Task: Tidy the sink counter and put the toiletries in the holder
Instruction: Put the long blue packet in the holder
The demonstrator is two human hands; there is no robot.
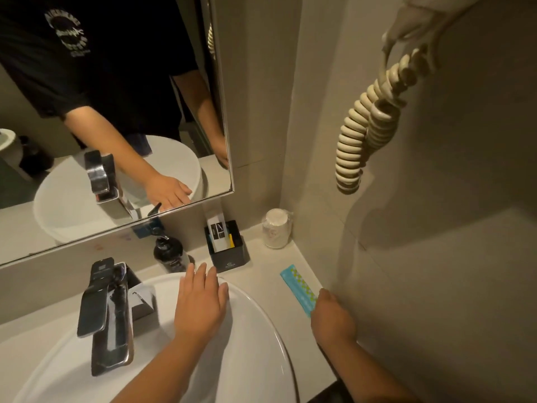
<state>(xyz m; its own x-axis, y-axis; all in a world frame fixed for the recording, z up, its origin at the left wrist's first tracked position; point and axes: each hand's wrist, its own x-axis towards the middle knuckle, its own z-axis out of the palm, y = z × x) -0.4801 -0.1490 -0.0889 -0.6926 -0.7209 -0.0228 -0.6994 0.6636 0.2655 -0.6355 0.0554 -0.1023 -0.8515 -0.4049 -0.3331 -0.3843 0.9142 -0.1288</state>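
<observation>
The blue patterned sachet (299, 290) lay on the counter (261, 269) by the right wall, its near end pinched in the right hand (331, 318). The black holder (228, 247) stood behind, cards inside. The left hand (200, 303) rested flat, empty, on the basin rim (261, 312).

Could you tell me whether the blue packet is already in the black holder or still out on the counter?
Still out. The blue packet lies flat on the counter by the wall, apart from the black holder, with the right hand at its near end.
</observation>
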